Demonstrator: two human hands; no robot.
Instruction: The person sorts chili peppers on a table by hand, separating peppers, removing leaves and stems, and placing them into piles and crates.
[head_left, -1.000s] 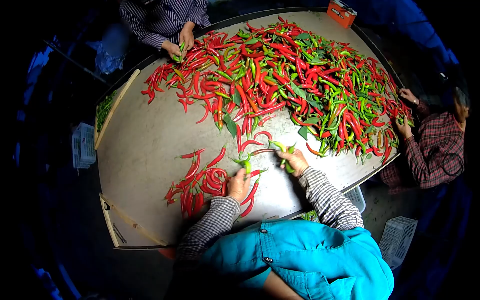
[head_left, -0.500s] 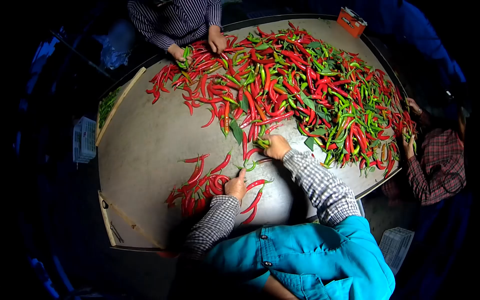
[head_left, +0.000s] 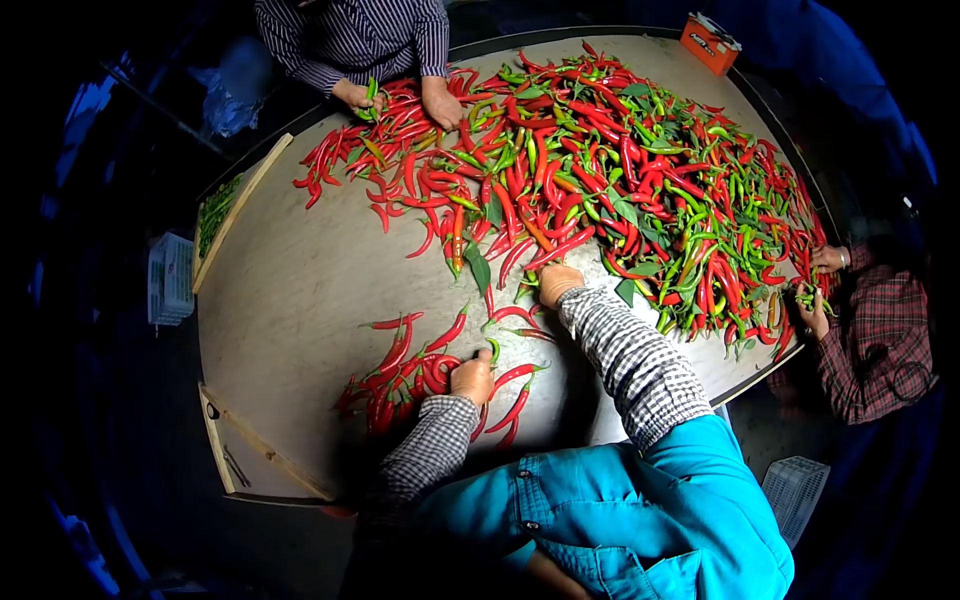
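Note:
My left hand is closed on a small green pepper at its fingertips, beside the small pile of red peppers on the near left of the table. Farther forward, my right hand has its fingers closed round green peppers and touches the near edge of the large mixed heap of red and green peppers. A dark green leaf and a few red peppers lie between the two hands and the heap.
Two people work at the table: one in a striped shirt at the far left, one in a plaid shirt at the right. An orange box stands at the far edge. White crates are beyond the sides.
My right hand has reached forward and left to the heap, with its green peppers. My left hand has moved slightly down. The striped-shirt person's one hand has moved to the peppers.

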